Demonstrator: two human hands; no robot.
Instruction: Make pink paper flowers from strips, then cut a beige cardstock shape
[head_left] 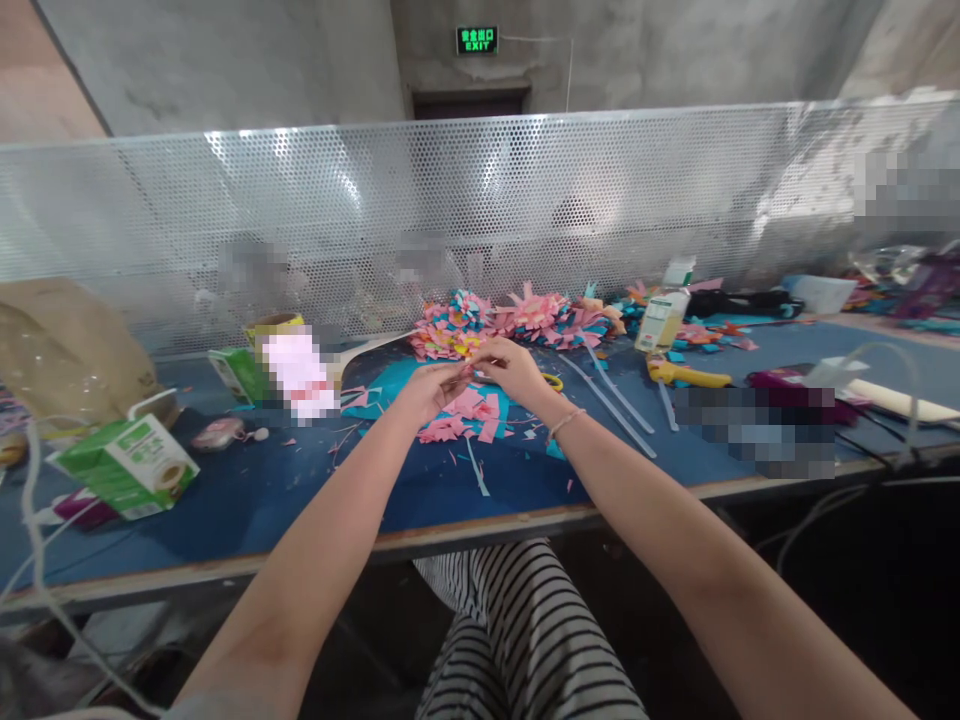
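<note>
My left hand (441, 386) and my right hand (510, 368) meet above the middle of the table, fingers pinched together. Whatever lies between the fingertips is too small to make out. Beneath them, cut pink pieces (474, 408) lie scattered on a light-blue sheet (396, 384). A yellow loop (556, 382), perhaps a scissors handle, shows beside my right wrist. Just behind the hands sits a heap of pink, blue and yellow flowers (525, 318). Clear glue sticks (611, 405) lie to the right, near a yellow glue gun (694, 375).
A perforated metal screen (300, 200) runs along the table's back. On the left stand a green-and-white carton (131, 462), a lit phone (298, 370) and a brown bag (75, 340). A bottle (663, 312) is at back right. White cables (34, 500) hang over the front left edge.
</note>
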